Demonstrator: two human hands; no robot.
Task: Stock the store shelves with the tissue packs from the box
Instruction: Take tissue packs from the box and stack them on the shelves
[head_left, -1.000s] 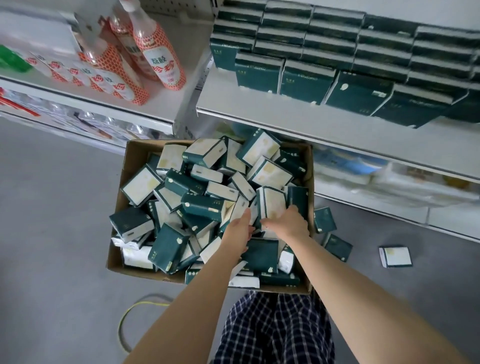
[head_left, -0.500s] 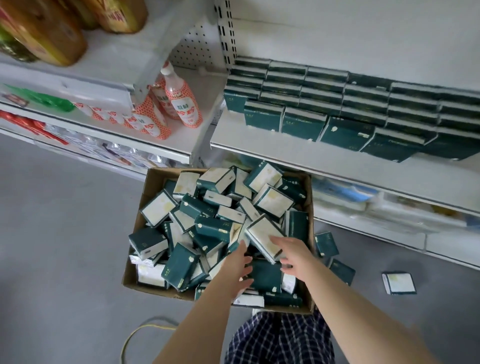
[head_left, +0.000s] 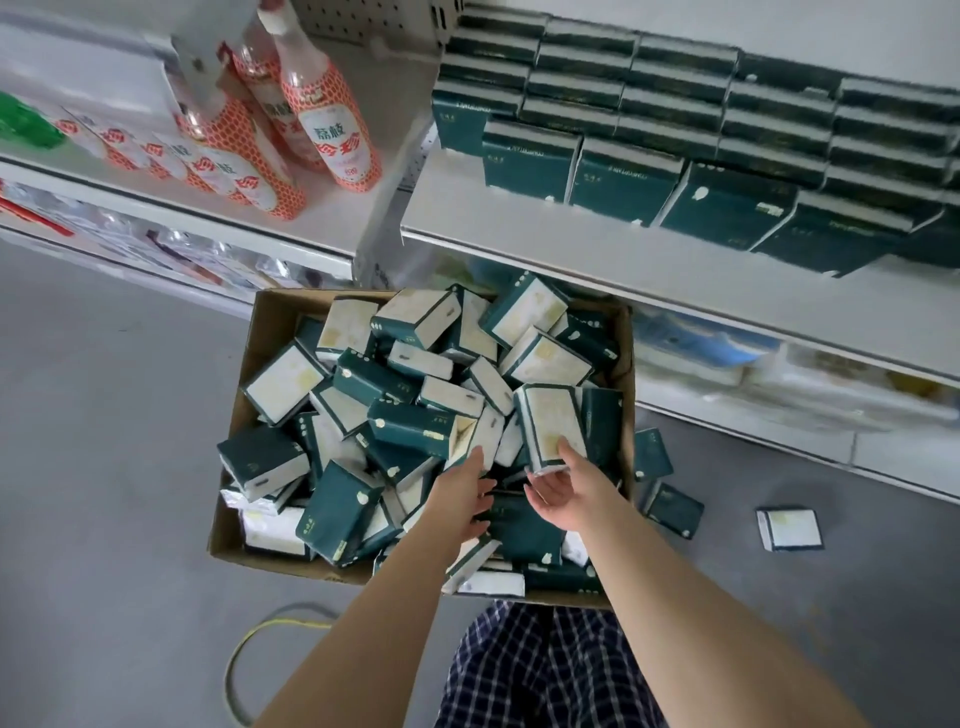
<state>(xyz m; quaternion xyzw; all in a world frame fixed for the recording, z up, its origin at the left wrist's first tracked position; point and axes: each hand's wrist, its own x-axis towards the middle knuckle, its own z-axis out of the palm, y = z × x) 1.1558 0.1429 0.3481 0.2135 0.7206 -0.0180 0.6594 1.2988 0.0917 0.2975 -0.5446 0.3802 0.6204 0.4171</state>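
Observation:
A cardboard box (head_left: 260, 332) on the floor is heaped with green and white tissue packs (head_left: 415, 431). My right hand (head_left: 561, 491) grips one tissue pack (head_left: 548, 421) at its near end, thumb on the white face and fingers curled beneath; the pack stands tilted above the pile by the box's right side. My left hand (head_left: 465, 493) lies just left of it, fingers straight, touching the packs in the pile. Rows of green packs (head_left: 675, 135) are stacked on the white shelf (head_left: 623, 270) above the box.
Orange-patterned bottles (head_left: 327, 130) stand on the left shelf. Two green packs (head_left: 670, 506) and one white-faced pack (head_left: 789, 527) lie on the grey floor right of the box. A yellow cable (head_left: 249, 649) loops near my checked trousers (head_left: 545, 670).
My right hand has turned under the pack and raised it more upright. My left hand stays stretched into the pile. The view has tilted down, closer to the box.

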